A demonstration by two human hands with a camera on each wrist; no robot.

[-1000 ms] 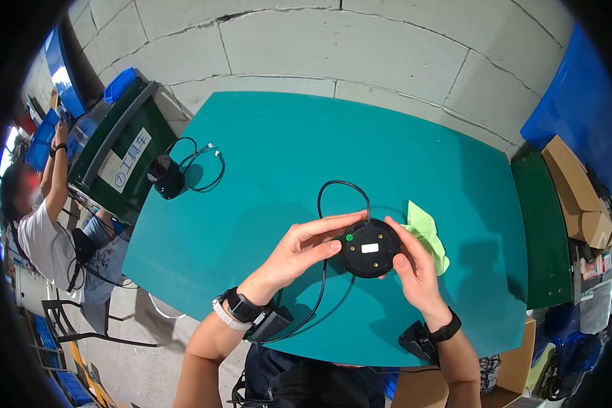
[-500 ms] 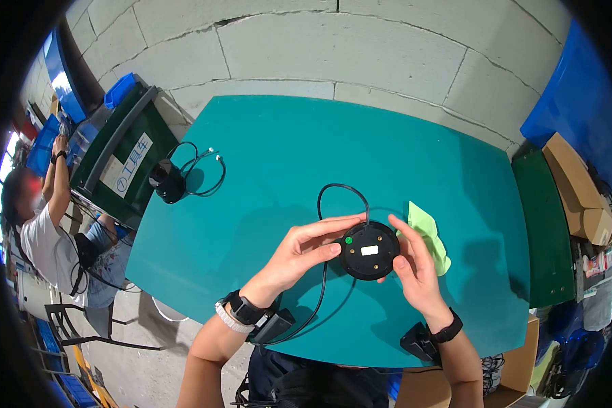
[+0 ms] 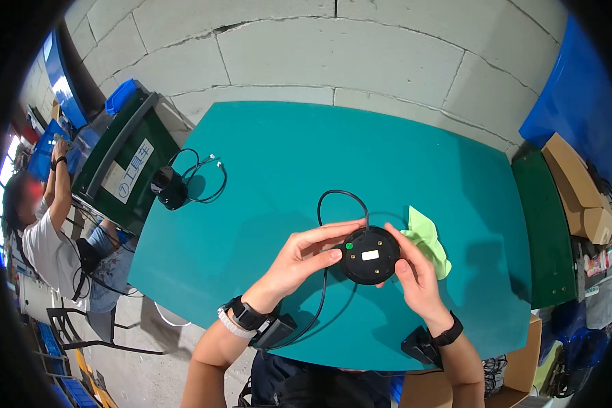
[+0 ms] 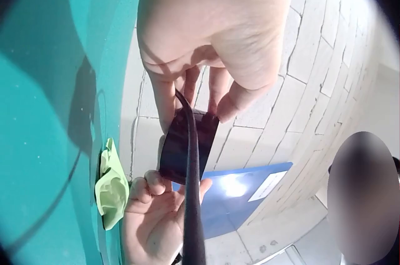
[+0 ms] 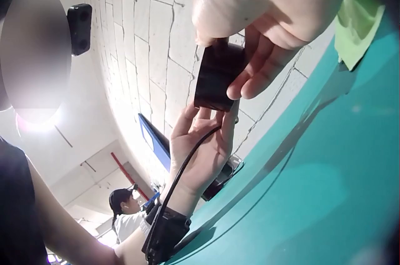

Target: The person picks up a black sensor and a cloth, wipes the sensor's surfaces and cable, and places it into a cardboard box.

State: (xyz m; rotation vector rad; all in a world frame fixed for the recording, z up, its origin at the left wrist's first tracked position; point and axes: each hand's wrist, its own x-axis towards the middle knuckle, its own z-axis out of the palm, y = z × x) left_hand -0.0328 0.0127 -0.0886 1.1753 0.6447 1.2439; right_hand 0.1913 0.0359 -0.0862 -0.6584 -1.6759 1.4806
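Observation:
Both hands hold a round black device [image 3: 370, 265] above the table, its flat face with a white label, a green dot and small brass-coloured screws turned up. The left hand [image 3: 294, 263] pinches its left edge between thumb and fingers; the right hand [image 3: 420, 277] grips the right edge. From the device's top edge a black cable [image 3: 344, 193] loops round to the left and down. In the left wrist view the device [image 4: 181, 146] shows its dark side between the fingertips; the right wrist view shows the same dark side [image 5: 217, 80].
A green cloth [image 3: 428, 243] lies right of the hands on the green table [image 3: 285, 146]. Another black device [image 3: 169, 188] with coiled cable stands at the table's left. Beyond are a tool cart [image 3: 120, 170] and a seated person [image 3: 47, 238]; at right, a cardboard box [image 3: 578, 190].
Table, hands and device all appear slightly lower in the head view. The grip on the device looks the same.

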